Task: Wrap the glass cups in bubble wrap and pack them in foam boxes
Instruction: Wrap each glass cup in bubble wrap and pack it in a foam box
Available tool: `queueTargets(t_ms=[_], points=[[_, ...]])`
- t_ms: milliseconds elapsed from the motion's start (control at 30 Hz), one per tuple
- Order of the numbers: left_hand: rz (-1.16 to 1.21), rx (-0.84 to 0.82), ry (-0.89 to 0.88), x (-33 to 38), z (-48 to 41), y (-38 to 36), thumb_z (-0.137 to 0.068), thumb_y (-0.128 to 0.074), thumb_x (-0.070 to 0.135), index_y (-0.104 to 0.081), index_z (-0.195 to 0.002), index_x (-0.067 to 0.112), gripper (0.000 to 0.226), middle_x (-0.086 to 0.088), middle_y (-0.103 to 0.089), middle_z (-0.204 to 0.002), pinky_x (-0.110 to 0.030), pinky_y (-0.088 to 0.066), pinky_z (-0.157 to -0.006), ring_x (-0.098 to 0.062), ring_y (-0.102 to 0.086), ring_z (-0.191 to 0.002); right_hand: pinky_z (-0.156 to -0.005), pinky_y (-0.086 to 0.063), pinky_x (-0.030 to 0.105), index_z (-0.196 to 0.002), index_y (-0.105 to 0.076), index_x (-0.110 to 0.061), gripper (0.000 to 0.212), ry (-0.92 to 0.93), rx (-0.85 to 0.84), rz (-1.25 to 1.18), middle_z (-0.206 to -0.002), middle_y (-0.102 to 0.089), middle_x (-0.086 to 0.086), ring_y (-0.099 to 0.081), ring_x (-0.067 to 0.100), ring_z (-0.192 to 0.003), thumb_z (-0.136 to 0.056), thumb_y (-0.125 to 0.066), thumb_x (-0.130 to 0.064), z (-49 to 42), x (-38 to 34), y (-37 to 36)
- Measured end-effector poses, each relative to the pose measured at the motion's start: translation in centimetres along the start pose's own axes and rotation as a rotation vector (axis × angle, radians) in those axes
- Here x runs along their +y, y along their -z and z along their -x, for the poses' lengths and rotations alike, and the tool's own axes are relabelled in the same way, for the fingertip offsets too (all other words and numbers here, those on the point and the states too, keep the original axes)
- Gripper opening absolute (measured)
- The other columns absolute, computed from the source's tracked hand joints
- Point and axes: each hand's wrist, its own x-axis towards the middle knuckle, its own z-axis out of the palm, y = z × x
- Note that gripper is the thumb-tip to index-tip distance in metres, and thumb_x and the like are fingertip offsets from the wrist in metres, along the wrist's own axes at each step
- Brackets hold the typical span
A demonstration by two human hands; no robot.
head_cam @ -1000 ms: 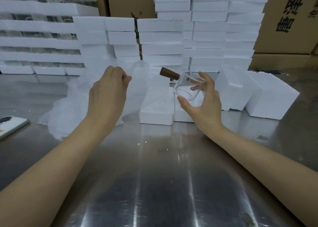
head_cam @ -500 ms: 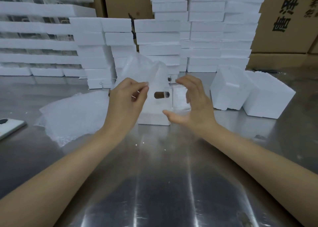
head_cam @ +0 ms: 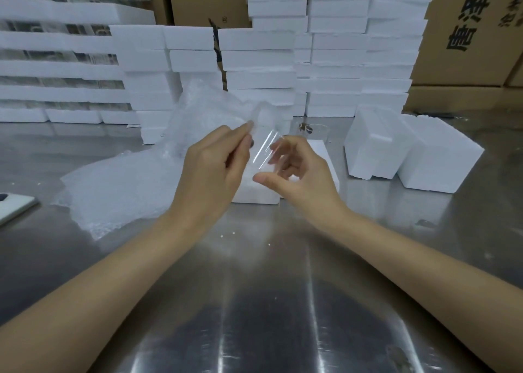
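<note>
The left hand is pinching an edge of a bubble wrap sheet between thumb and forefinger, while its other fingers are curling loosely into the palm. The sheet is rising from the pinch toward the far left, thin, translucent and crinkled, its surface dotted with small bubbles. Just right of it, the right hand is gripping the glass cup. Its thumb is lying along the near side and its fingers are curling round the far side, showing through the clear wall. The cup is being held in the air between the two hands, above the middle of the table, and it is smooth and colourless with bright glints along its side. Whether the sheet is touching the cup cannot be told.

Below the hands a low white foam box is sitting on the table, grainy and matt. A loose pile of bubble wrap is lying flat at the left. Two taller blocks of foam are standing together at the right. The table is brushed metal, reflecting streaks of light and carrying a few white crumbs. Along the far edge, stacks of flat foam pieces are rising in rows, with brown cardboard cartons behind them.
</note>
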Motion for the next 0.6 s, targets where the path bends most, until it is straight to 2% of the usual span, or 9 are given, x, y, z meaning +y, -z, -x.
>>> queueTargets(t_ms=[67, 167, 200, 267, 333, 400, 467, 533, 600], points=[[-0.016, -0.026, -0.081, 0.3, 0.3, -0.1, -0.094, -0.055, 0.004, -0.066, -0.116, 0.000, 0.025, 0.010, -0.039, -0.065, -0.008, -0.030, -0.060, -0.006, -0.033, -0.061, -0.062, -0.040, 0.014, -0.086, -0.057, -0.034, 0.033, 0.004, 0.047, 0.052, -0.076, -0.057, -0.015, -0.047, 0.008, -0.061, -0.068, -0.084, -0.027, -0.2, 0.4, 0.2], [-0.036, -0.051, -0.139, 1.0, 0.9, -0.5, -0.094, -0.053, 0.013, -0.067, -0.117, 0.003, 0.029, 0.005, -0.039, -0.064, -0.028, -0.039, -0.051, -0.011, -0.035, -0.057, -0.068, -0.045, 0.020, -0.080, -0.061, -0.028, 0.014, 0.047, 0.016, 0.033, -0.077, -0.062, -0.013, -0.058, 0.009, -0.071, -0.081, -0.070, -0.018, -0.4, 0.3, 0.3], [-0.049, -0.054, -0.155, 1.3, 1.1, -0.6, -0.094, -0.053, 0.014, -0.068, -0.115, 0.004, 0.028, 0.003, -0.042, -0.063, -0.030, -0.042, -0.048, -0.013, -0.037, -0.056, -0.070, -0.046, 0.021, -0.079, -0.061, -0.028, 0.016, 0.069, -0.007, 0.041, -0.078, -0.062, -0.012, -0.060, 0.007, -0.074, -0.084, -0.065, -0.013, -0.3, 0.4, 0.1], [-0.038, -0.065, -0.186, 1.8, 1.7, -0.7, -0.093, -0.055, 0.013, -0.071, -0.110, 0.006, 0.024, -0.001, -0.059, -0.067, -0.027, -0.048, -0.053, -0.014, -0.050, -0.060, -0.067, -0.046, 0.022, -0.075, -0.060, -0.027, 0.029, 0.071, -0.053, 0.126, -0.076, -0.060, -0.008, -0.059, 0.006, -0.073, -0.085, -0.060, 0.001, 0.0, 0.3, -0.4], [0.019, -0.102, -0.229, 2.2, 2.1, -1.0, -0.092, -0.055, 0.012, -0.072, -0.107, 0.004, 0.024, -0.005, -0.073, -0.088, -0.024, -0.052, -0.065, -0.016, -0.067, -0.076, -0.061, -0.046, 0.014, -0.069, -0.056, -0.024, 0.037, -0.029, -0.100, 0.087, -0.066, -0.057, -0.009, -0.058, 0.000, -0.065, -0.084, -0.052, 0.009, 0.4, 0.6, -0.8], [0.071, -0.154, -0.296, 2.8, 2.4, -1.3, -0.091, -0.054, 0.011, -0.072, -0.105, 0.002, 0.025, -0.007, -0.074, -0.097, -0.028, -0.055, -0.068, -0.017, -0.070, -0.085, -0.056, -0.046, 0.011, -0.071, -0.049, -0.015, 0.032, -0.084, -0.138, -0.051, -0.059, -0.052, -0.008, -0.056, -0.002, -0.056, -0.092, -0.038, 0.007, 0.6, 0.3, -1.1], [0.154, -0.183, -0.298, 3.3, 2.6, -1.6, -0.090, -0.054, 0.010, -0.072, -0.103, 0.000, 0.024, -0.007, -0.075, -0.096, -0.018, -0.052, -0.075, -0.011, -0.067, -0.086, -0.053, -0.048, 0.014, -0.077, -0.046, -0.011, 0.034, -0.172, -0.151, -0.177, -0.054, -0.055, -0.006, -0.057, 0.001, -0.053, -0.097, -0.024, 0.005, 0.7, 0.6, -1.3], [0.214, -0.156, -0.242, 3.6, 2.8, -1.7, -0.090, -0.055, 0.009, -0.072, -0.104, 0.000, 0.024, -0.006, -0.074, -0.094, -0.011, -0.048, -0.075, -0.010, -0.065, -0.086, -0.056, -0.051, 0.016, -0.082, -0.051, -0.009, 0.030, -0.270, -0.139, -0.341, -0.055, -0.062, -0.006, -0.062, 0.002, -0.056, -0.099, -0.028, 0.002, 0.5, 0.3, -1.3], [0.227, -0.098, -0.185, 3.4, 2.8, -1.7, -0.090, -0.057, 0.011, -0.071, -0.106, 0.002, 0.023, -0.005, -0.074, -0.095, -0.015, -0.051, -0.072, -0.007, -0.066, -0.082, -0.068, -0.055, 0.024, -0.080, -0.061, -0.009, 0.014, -0.295, -0.063, -0.417, -0.067, -0.067, -0.004, -0.065, 0.009, -0.069, -0.088, -0.051, -0.016, 0.0, 0.2, -1.3]])
